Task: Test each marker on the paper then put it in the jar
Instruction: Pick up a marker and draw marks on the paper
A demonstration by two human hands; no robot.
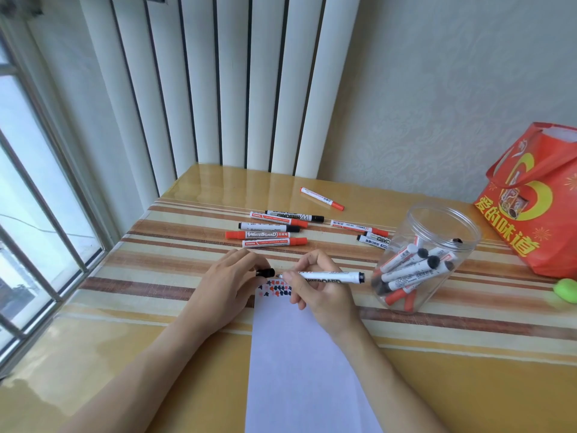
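— White paper [307,354] is laid nearest, running lengthwise away from the body, so that its far end falls directly under the fingertips of both hands. Why is it placed so?

— Red and black test marks [276,288] are crowded along that far end, just below the fingers; fresh strokes can be added there without the sheet being shifted.

— How is the left hand [229,287] posed?

— It is laid palm down at the sheet's left corner, and a black cap [266,272] is pinched at its fingertips. The sheet is probably steadied by it as well.

— And the right hand [318,287]?

— A black whiteboard marker [324,275] is gripped in curled fingers, the barrel held nearly level, its tail pointed toward the jar and its tip brought close to the cap. Whether the cap is coming off or going on cannot be told.

— Where are the other task things?

— A clear plastic jar [431,245], already loaded with several markers, is stood just beyond the marker's tail, right of the right fingers, so that a short reach is judged enough. Untested markers [271,231] are spread beyond the fingertips, with a red-capped one [322,198] lying farther off.
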